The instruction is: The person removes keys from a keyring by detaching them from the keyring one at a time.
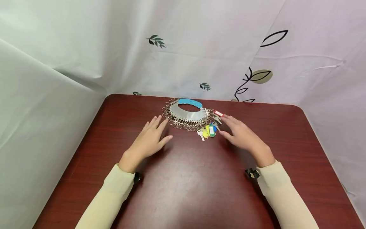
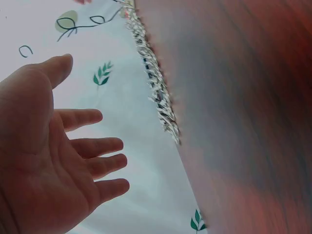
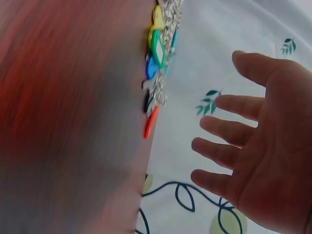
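Note:
A curved metal plate (image 1: 187, 115) with a blue handle (image 1: 190, 102) lies near the table's far edge, ringed by many small metal rings and clips. At its right end are keys (image 1: 201, 135) and tags: green (image 1: 211, 130), yellow, blue and red (image 1: 218, 113). My left hand (image 1: 148, 140) is spread at the plate's left, fingers apart and holding nothing, also plain in the left wrist view (image 2: 58, 161). My right hand (image 1: 243, 135), fingers extended and holding nothing, is beside the keys and red tag; the right wrist view shows its empty palm (image 3: 263, 151).
A dark red-brown wooden table (image 1: 188, 190) lies under both hands. White cloth (image 1: 183, 47) with leaf prints hangs behind the table and at both sides. A small black device (image 1: 252, 173) is at the right wrist, another (image 1: 137, 177) at the left.

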The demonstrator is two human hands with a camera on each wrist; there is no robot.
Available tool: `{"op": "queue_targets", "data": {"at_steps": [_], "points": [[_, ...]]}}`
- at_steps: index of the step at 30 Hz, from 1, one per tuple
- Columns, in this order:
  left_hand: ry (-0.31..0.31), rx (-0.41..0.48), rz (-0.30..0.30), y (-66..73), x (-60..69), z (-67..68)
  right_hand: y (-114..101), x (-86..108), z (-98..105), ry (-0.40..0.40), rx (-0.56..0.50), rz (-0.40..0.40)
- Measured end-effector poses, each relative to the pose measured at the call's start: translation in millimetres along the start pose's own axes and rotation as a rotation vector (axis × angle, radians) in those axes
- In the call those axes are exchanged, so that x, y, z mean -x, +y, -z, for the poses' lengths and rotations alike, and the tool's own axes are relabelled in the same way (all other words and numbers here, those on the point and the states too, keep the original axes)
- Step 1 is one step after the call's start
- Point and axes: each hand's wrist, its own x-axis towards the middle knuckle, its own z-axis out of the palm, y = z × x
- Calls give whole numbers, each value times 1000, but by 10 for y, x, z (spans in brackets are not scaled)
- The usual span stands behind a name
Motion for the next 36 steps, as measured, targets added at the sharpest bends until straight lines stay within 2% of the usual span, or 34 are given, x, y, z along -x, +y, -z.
{"op": "queue_targets", "data": {"at_steps": [9,14,20,26,33,36], "points": [[46,68,-42,199,-150,-66,-141,-122,-76,18,-3,44],[50,125,-27,298,-227,-110,-215,-205,-130,16,-24,77],[51,141,-17,363,-302,-194,-303,-321,-235,31,-37,109],[36,181,13,437,-368,-245,-386,-435,-337,33,-8,118],[25,200,33,525,-442,-292,-437,-466,-420,-33,84,99],[16,207,42,556,-465,-317,-451,-465,-432,-37,102,110]]}}
